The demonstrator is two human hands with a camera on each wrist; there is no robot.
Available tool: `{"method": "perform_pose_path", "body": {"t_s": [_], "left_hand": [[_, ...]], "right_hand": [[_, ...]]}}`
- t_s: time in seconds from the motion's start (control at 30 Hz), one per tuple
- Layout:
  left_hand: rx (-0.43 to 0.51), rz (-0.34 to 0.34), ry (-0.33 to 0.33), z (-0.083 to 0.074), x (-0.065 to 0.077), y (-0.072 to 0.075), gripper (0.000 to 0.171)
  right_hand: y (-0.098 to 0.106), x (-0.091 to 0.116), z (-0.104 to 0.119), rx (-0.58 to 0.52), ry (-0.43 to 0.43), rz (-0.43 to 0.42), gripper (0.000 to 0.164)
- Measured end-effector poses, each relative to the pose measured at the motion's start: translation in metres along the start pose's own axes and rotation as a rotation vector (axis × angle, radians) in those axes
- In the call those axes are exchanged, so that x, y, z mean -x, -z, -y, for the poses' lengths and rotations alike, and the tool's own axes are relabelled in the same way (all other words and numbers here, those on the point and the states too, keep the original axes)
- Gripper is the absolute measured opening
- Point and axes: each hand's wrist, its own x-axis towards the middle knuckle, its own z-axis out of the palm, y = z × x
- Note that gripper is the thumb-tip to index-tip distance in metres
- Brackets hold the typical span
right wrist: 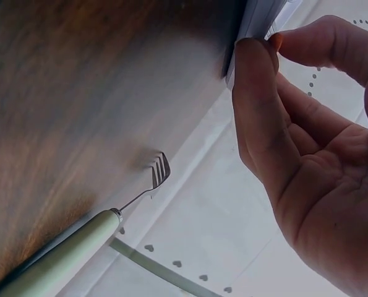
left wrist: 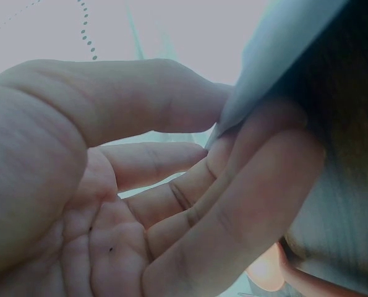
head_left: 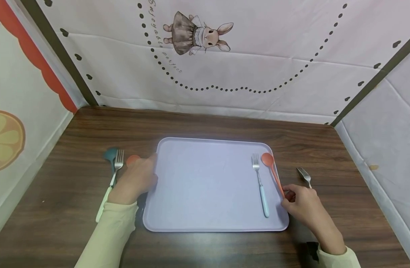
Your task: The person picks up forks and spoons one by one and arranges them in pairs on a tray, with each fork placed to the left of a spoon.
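A pale lavender tray (head_left: pixel 205 186) lies on the wooden table. My left hand (head_left: pixel 136 180) pinches its left rim, thumb above and fingers underneath; the left wrist view shows the tray edge (left wrist: pixel 276 55) between them. At the right rim, my right hand (head_left: pixel 302 204) pinches the handle end of an orange spoon (head_left: pixel 273 171), whose bowl rests on the tray. Only the orange tip (right wrist: pixel 275 41) shows between thumb and forefinger in the right wrist view. A fork with a light blue handle (head_left: pixel 261 186) lies on the tray beside this spoon.
Left of the tray lie a teal spoon (head_left: pixel 110 154), a green-handled fork (head_left: pixel 105 203) and another orange spoon (head_left: pixel 132 160), partly hidden by my left hand. Another fork (head_left: pixel 304 175), its green handle (right wrist: pixel 66 253) behind my right hand, lies to the right. Cloth walls (head_left: pixel 258 44) enclose the table.
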Motion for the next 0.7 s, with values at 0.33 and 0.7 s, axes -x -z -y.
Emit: {"method": "perform_pose_path", "body": {"t_s": [0.33, 0.7], "left_hand": [[-0.013, 0.021, 0.021, -0.0023, 0.0004, 0.0018, 0.053], [-0.014, 0.023, 0.022, -0.0023, -0.0007, 0.0021, 0.053]], "right_hand": [[0.0020, 0.0029, 0.0061, 0.012, 0.051, -0.017, 0.035], [-0.0022, 0.0038, 0.0099, 0.011, 0.132, -0.032, 0.037]]}}
